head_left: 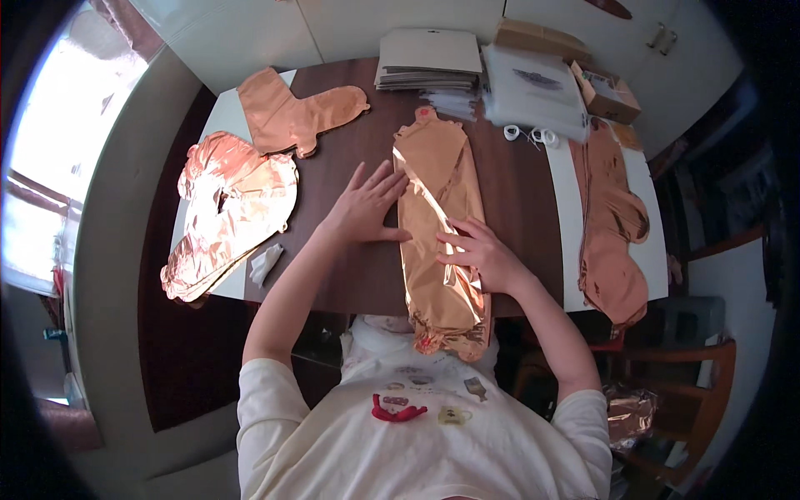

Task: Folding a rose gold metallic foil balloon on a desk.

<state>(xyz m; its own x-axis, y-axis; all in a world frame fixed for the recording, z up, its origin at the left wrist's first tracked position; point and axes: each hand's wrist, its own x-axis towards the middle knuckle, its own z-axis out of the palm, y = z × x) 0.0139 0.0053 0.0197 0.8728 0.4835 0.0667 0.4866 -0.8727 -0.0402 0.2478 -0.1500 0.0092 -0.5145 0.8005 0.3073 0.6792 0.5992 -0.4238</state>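
Note:
A long copper-coloured foil balloon (437,217) lies flat and partly folded over itself, its length running from mid-table to past the near edge. More foil layers show beneath it at the right and near end. My left hand (368,204) rests at its left edge, fingers stretched out and the fingertips touching the foil. On the right side my right hand (483,257) lies on a creased, shiny fold with its fingers spread. Neither hand grips anything that I can see.
Flat copper foil balloons (237,208) and a boot-shaped one (304,108) lie at left by a crumpled white scrap (265,265). More foil balloons (608,225) lie at right. Behind are stacked cards (429,58), clear plastic bags (533,87), white ribbon rolls (546,137) and a cardboard box (612,104).

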